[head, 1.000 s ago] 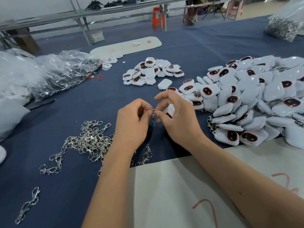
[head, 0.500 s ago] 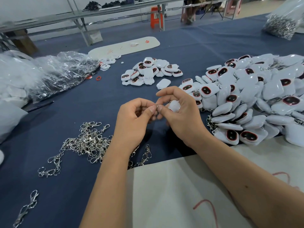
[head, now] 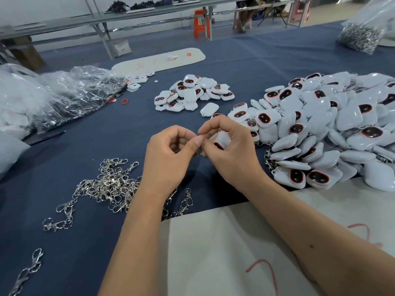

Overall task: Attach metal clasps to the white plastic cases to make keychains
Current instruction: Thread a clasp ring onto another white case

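Here, R hand (head: 230,154) grips white case (head: 222,140), no legible labels

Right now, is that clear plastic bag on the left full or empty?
Cannot tell: the clear plastic bag lies crumpled and slumped on the blue tablecloth.

Both forearms enter from the lower edge, bare, converging toward centre frame above the table. Left hand (head: 168,159): back of hand toward camera, fingers curled inward, thumb extended to the right, its tip meeting the right hand's fingertips. Right hand (head: 230,154): wrist bent, fingers arched over and curled down, index finger and thumb pinched at the meeting point. A small white case (head: 221,140) sits inside the right hand's curl. Whatever the left thumb and fingers pinch is too small to make out.
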Demonstrator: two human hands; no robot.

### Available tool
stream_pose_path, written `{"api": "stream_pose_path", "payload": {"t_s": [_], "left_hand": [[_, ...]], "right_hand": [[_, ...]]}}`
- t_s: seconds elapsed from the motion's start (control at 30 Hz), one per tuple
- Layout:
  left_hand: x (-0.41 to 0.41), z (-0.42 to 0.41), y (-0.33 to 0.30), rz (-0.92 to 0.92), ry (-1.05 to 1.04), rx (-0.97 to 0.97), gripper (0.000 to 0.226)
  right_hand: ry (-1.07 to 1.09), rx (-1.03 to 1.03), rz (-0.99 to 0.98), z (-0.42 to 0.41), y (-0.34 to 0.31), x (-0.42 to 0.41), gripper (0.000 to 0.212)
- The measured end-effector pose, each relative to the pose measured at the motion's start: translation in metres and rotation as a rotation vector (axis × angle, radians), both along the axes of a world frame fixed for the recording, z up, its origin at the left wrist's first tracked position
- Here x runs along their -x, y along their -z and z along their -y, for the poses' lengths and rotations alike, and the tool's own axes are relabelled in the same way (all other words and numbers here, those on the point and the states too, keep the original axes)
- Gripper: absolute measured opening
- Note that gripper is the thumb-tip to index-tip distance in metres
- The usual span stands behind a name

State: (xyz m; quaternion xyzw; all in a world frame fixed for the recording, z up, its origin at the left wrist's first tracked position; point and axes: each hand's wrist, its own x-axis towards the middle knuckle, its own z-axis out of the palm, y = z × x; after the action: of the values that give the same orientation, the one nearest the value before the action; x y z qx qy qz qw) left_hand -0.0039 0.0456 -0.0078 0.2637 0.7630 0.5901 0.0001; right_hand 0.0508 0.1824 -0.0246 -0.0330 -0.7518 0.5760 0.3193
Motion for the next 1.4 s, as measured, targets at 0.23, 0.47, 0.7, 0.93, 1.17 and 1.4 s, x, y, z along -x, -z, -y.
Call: {"api": "stream_pose_path", "payload": {"t_s": [0.23, 0.47, 0.7, 0.93, 1.17, 1.4], "left_hand": [[0.0043, 0.0023, 0.0034, -0.069, -0.032, 0.115, 0.014], [0.0063, 0.0017, 0.0064, -0.063, -0.076, 0.135, 0.015], [0.0059, 0.0015, 0.0053, -0.055, -0.136, 0.098, 0.013], [0.0045, 0.0000, 0.0054, -0.043, -0.131, 0.083, 0.013], [0.0068, 0.0021, 0.0071, 0.097, -0.046, -0.031, 0.011], [0.0090, 0.0020, 0.0100, 0.308, 0.053, -0.143, 0.015]], "right_hand": [[0.059, -0.134, -0.063, 0.0030, -0.0008, -0.0021, 0.022], [0.072, -0.125, -0.040, 0.0022, 0.0002, 0.0000, 0.019], [0.054, -0.134, 0.060, 0.0034, 0.0028, 0.0040, 0.009], [0.026, -0.172, 0.067, 0.0032, 0.0006, 0.0034, 0.014], [0.015, -0.184, 0.126, 0.0024, -0.0003, 0.0021, 0.012], [-0.039, -0.161, 0.115, 0.0025, -0.0031, 0.0012, 0.014]]}}
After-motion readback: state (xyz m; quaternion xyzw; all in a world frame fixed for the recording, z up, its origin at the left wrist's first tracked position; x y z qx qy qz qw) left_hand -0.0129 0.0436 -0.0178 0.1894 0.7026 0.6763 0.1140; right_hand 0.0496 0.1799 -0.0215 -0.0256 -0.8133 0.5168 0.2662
